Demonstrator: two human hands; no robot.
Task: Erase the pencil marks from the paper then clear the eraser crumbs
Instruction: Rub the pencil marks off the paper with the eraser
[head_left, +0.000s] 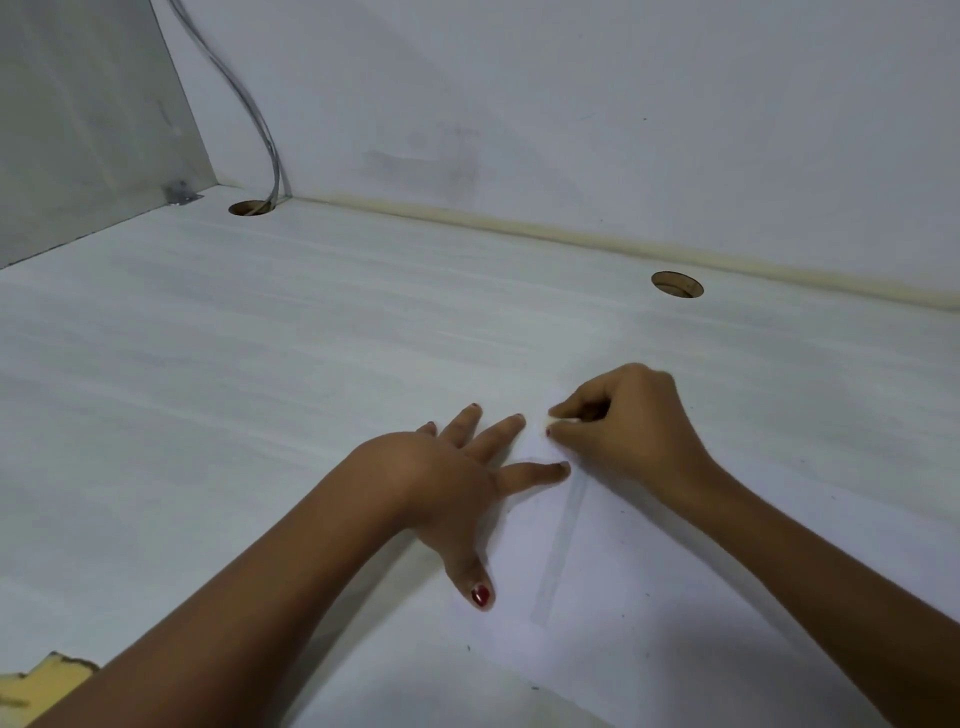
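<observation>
We see the left hand (447, 483) spread flat, pressing the paper (597, 571) near the counter's (260, 338) front edge. The right hand (628, 431), fingers curled, pinches a white eraser (563, 420) at the paper's far end.

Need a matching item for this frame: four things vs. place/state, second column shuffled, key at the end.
Things
1. left hand
2. right hand
3. cable
4. yellow foam piece

Place or state
A. runs down the wall into a desk hole
B. fingers pinch a small white eraser at the far edge of the paper
C. near left corner of the view
D. spread flat, pressing on the paper

Pairs: 1-D, 2-B, 3-A, 4-C
</observation>
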